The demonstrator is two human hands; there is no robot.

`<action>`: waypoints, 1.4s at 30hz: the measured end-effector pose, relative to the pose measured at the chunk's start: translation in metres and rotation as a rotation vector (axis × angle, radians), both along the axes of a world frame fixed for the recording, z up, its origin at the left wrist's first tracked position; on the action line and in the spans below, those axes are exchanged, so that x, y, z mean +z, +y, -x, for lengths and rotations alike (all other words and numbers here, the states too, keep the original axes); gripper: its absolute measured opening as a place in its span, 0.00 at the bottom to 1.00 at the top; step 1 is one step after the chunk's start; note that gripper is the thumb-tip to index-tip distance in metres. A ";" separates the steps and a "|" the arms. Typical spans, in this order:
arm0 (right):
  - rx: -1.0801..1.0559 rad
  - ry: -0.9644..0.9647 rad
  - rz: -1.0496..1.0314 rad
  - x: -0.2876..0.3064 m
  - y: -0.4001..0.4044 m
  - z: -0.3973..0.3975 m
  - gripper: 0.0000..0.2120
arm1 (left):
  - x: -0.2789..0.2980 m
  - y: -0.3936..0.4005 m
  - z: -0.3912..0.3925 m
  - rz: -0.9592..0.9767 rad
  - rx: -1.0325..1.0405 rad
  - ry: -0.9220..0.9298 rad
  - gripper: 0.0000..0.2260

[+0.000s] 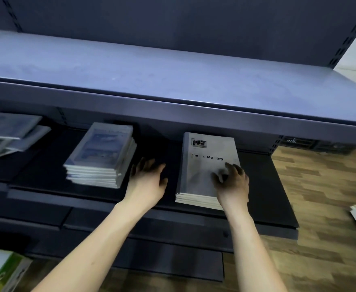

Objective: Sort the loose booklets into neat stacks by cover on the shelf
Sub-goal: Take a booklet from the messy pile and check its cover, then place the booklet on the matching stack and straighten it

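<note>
ideally the right hand point(231, 182), fingers spread flat on the grey stack point(206, 165), squares its edges while the left hand point(147, 180), open and empty, braces the side.

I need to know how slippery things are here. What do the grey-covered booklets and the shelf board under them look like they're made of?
The grey-covered booklets look like paper with a matte card cover: pale page edges show at the front, with no glare. The shelf board looks like dark painted metal with a dull finish, judging by the slotted uprights, though laminate is possible.
</note>
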State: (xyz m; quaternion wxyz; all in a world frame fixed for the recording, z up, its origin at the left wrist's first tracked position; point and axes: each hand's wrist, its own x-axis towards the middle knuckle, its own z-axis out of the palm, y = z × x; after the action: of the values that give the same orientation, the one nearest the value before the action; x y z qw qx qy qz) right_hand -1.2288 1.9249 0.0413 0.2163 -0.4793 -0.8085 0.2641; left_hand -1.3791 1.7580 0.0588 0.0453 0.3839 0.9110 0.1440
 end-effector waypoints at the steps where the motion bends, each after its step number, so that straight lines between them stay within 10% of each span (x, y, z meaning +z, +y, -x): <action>1: 0.054 0.012 -0.023 0.002 -0.007 0.009 0.28 | 0.002 -0.004 0.002 -0.001 0.012 0.035 0.23; 20: 0.753 -0.201 -0.119 0.030 -0.218 0.185 0.28 | 0.006 -0.215 0.102 -0.106 0.430 0.128 0.21; 42: 0.980 -0.120 0.084 -0.007 -0.429 0.341 0.30 | -0.012 -0.427 0.212 -0.124 0.608 0.019 0.23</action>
State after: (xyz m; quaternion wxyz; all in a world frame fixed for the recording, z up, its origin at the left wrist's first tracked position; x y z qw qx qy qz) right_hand -1.5696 1.4963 0.0342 0.0004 -0.0653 -0.9385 0.3390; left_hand -1.5910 1.3315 0.0466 -0.0317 0.0973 0.9738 0.2029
